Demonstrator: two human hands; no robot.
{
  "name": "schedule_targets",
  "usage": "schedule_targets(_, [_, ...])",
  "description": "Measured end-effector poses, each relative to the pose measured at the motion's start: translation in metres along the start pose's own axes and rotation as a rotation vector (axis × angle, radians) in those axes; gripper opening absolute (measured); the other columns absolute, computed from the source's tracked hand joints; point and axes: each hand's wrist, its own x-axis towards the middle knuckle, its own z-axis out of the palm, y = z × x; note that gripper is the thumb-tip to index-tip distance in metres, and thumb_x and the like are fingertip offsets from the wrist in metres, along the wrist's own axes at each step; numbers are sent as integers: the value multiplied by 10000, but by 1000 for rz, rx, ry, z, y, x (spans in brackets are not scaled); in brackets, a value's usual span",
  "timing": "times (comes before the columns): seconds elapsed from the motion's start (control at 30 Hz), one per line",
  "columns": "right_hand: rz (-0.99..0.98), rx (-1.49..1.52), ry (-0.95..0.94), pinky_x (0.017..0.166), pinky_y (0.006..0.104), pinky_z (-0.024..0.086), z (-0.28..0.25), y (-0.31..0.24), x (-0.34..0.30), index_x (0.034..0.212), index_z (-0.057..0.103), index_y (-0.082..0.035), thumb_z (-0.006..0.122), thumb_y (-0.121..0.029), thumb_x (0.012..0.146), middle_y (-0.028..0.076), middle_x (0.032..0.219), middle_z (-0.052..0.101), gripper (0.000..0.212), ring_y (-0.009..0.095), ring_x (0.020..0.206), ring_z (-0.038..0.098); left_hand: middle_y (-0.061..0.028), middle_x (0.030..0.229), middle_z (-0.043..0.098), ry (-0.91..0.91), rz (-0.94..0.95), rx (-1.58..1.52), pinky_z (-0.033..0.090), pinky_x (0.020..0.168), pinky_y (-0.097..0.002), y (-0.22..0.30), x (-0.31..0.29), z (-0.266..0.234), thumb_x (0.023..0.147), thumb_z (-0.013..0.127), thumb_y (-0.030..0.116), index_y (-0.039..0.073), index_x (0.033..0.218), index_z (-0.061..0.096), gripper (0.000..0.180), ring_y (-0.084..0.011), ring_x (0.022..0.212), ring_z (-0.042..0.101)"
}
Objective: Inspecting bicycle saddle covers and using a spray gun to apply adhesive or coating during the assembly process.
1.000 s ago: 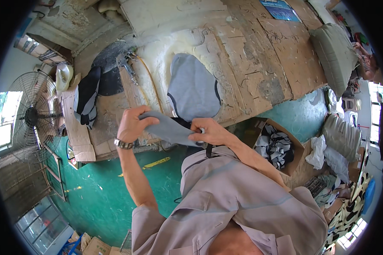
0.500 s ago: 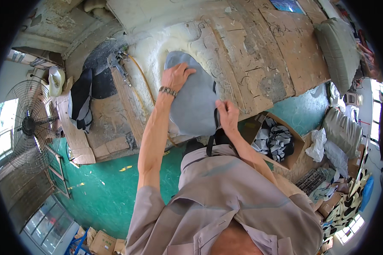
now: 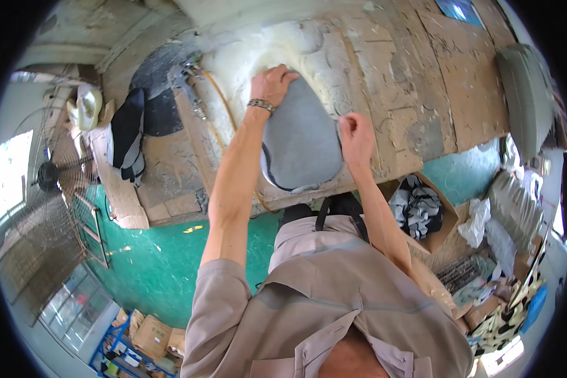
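A grey, rounded fabric-like piece (image 3: 303,135) with a narrow top lies on the pale, dusty patch of the workbench (image 3: 384,82). Dark and white edging shows along its lower left rim. My left hand (image 3: 273,85), with a bracelet at the wrist, has its fingers curled over the piece's upper left edge. My right hand (image 3: 357,140) is closed, thumb and fingertips drawn together, just beside the right edge. Whether anything thin sits between those fingertips is hidden.
Left of the piece lie a spray gun (image 3: 186,79) with a yellow hose (image 3: 219,94) and a black-and-grey piece (image 3: 127,135). A fan (image 3: 47,176) stands farther left. At the right are a carton (image 3: 444,220) of grey-and-black pieces and a stuffed sack (image 3: 523,101).
The grey piece has turned, and its dark edging now shows at lower left rather than along the right. My right hand has moved up beside it; my left stays near the top.
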Motion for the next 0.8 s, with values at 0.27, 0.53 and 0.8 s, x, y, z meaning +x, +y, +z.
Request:
schedule_targets(0.27, [-747,-324,-309,1129,573,341,19,-110,-79,1289,658,-122,653,-262,919,97,1417,588,396,355,1350,480,-98,912,713,57,-18,-58,548,728,-471,4,-10,-14,916,693,392,117,901,689,275,-342,828,689])
schedule_targets(0.53, [-791,-442,-311,1177,590,281,37,-98,-87,1348,665,-156,579,-313,946,63,1492,562,441,345,1425,447,-156,1256,612,570,-315,493,430,1064,-491,-142,-111,-161,780,735,97,78,1249,616,485,-356,1237,539])
schedule_targets(0.8, [-795,-427,-274,1155,574,316,39,-102,-88,1327,669,-156,604,-277,923,50,1443,596,427,329,1393,474,-110,1026,733,-150,-684,995,343,1155,-532,-288,-217,-330,858,710,232,115,1061,731,236,-288,1045,687])
